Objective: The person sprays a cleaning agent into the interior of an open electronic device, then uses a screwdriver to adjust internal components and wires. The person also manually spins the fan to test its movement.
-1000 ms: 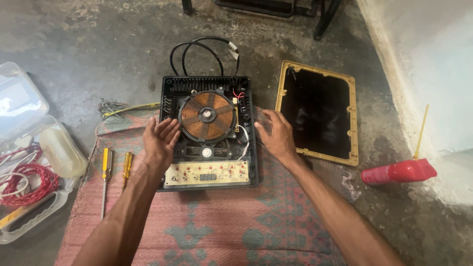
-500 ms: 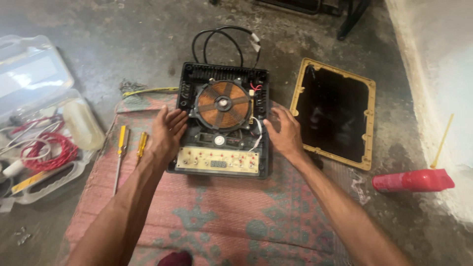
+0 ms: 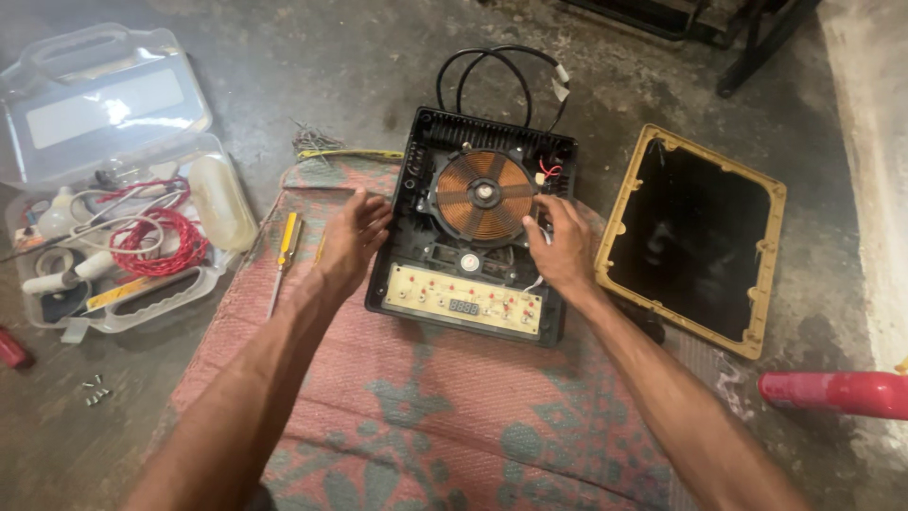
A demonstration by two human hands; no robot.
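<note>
1. Black plastic forms the shell of an opened induction cooker (image 3: 473,237), lying flat on a red patterned mat (image 3: 426,416) on the concrete floor.
2. At the cooker's middle sits a round copper coil (image 3: 484,196); along its near edge runs a pale control board (image 3: 463,301).
3. From the cooker's far edge, a black power cord (image 3: 492,71) loops onto the floor.
4. Left hand (image 3: 352,241): fingers spread and loosely curled, empty, just beside the cooker's left edge; whether it touches the shell cannot be told.
5. Right hand (image 3: 560,248): rests on the cooker's right part, fingertips reaching the coil's right rim near small red wires (image 3: 549,172). Whether it pinches anything cannot be told.
6. Left of the cooker, beyond the left hand, a yellow-handled screwdriver (image 3: 284,255) lies on the mat.
7. Further left of the cooker, an open clear plastic case (image 3: 104,104) holds red and white cables.
8. Right of the cooker lies its removed black top panel with a gold frame (image 3: 695,237).
9. Well right of the cooker and nearer the viewer, a red cylinder (image 3: 837,393) lies on the floor.
</note>
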